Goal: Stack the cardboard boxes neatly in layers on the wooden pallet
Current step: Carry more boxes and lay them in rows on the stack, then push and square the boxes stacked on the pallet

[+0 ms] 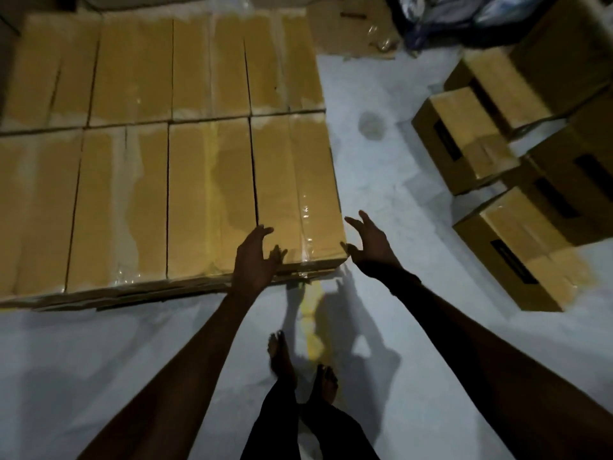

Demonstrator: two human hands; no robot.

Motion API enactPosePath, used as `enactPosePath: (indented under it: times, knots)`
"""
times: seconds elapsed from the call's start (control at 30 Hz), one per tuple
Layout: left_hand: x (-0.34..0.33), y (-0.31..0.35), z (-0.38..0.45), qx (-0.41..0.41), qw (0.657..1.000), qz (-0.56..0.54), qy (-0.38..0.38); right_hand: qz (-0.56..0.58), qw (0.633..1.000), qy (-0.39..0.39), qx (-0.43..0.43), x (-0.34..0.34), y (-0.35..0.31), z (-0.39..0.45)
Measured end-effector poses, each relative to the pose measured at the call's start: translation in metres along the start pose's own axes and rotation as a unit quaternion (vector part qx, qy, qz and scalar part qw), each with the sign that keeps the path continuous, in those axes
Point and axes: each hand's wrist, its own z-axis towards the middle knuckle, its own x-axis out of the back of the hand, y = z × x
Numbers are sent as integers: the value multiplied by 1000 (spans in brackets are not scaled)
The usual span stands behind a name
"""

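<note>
A flat layer of several taped cardboard boxes fills the left and middle of the view, in two rows. The near right box (295,187) sits at the layer's corner. My left hand (255,257) rests on this box's near edge with fingers relaxed. My right hand (368,240) hovers just off the box's near right corner, fingers spread, holding nothing. More boxes lie below this layer, their edges showing along the front (132,295). The wooden pallet itself is hidden under the boxes.
Several loose cardboard boxes (464,141) stand on the pale floor at the right, one nearer (524,250). Flattened cardboard (351,28) and dark bags (464,18) lie at the back. My bare feet (298,363) stand on the floor below the stack.
</note>
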Motion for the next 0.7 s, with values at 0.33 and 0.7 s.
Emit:
enactPosePath:
  times: [0.33,0.7]
  knots:
    - [33,119,-6,23,996,-85,1,196,969,134,-66,97,11,-112]
    - [-39,206,46,42,991,-104,79,273,949,154,-44,199,107,-84]
